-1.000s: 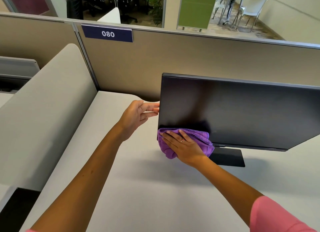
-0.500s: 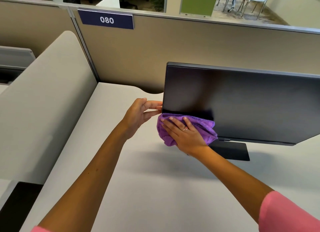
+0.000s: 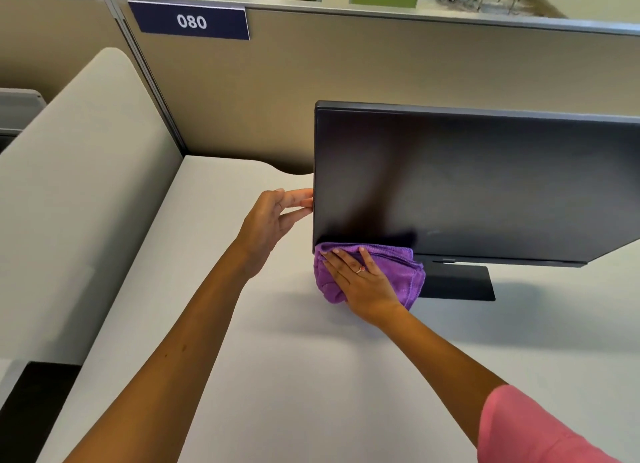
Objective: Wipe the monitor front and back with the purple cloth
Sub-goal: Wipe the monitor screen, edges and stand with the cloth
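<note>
Here we see the pale table (image 3: pixel 277 376) filling most of the view, bounded at the back by a tan partition (image 3: pixel 346 75) and on the left by a rounded grey divider (image 3: pixel 79 192). On the table stands the monitor (image 3: pixel 485 185), its dark screen facing us and its flat black base (image 3: pixel 457 282) resting on the surface beneath its lower edge. Fixed near the top of the partition is a dark blue sign (image 3: pixel 192 21) reading 080. Our left hand (image 3: pixel 270 227) reaches to the monitor's left edge, fingers (image 3: pixel 299 196) straight and touching that edge with the thumb just below; it is an open, steadying touch rather than a closed grip. Our right hand (image 3: pixel 367 282), a pink sleeve (image 3: pixel 526 428) showing at the arm, lies flat with fingers spread on the purple cloth (image 3: pixel 412 272), pressing it against the monitor's lower left corner; the grip here is wide, the fingers extended and not curled round the fabric. The cloth is bunched, partly hanging below the screen's bottom edge and in front of the base. A small ring (image 3: pixel 360 270) with a red stone sits on one finger of the right hand.
</note>
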`<state>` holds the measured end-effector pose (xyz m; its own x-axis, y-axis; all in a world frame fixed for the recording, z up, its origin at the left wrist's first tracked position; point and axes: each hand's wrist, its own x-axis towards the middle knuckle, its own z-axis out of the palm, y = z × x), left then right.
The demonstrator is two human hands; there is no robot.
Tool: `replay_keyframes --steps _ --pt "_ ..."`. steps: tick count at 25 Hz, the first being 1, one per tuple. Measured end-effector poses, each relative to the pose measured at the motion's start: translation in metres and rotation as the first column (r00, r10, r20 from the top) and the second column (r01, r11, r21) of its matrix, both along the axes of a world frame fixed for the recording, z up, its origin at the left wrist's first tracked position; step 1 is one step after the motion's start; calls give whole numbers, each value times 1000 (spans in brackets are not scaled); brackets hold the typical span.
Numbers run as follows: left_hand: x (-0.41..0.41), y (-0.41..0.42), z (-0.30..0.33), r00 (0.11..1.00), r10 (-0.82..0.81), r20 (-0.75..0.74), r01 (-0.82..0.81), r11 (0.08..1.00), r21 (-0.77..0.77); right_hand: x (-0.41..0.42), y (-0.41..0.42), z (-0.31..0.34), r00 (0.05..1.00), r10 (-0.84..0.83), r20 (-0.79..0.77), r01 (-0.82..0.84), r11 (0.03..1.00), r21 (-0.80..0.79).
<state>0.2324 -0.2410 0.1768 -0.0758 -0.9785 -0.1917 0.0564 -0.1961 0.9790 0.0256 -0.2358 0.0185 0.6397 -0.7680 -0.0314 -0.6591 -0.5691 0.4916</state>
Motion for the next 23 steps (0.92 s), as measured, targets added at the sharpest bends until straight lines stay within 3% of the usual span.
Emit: replay_keyframes --steps 7,16,23 --pt "-3 12 -35 1000 -15 -18 16 999 44 -28 15 -4 970 -211 120 190 967 169" --pt "-13 20 -47 996 -23 84 21 999 34 44 20 -8 946 -196 258 134 962 240" --pt "-20 28 -33 995 17 103 -23 998 55 0 23 1 943 -249 221 196 951 238"
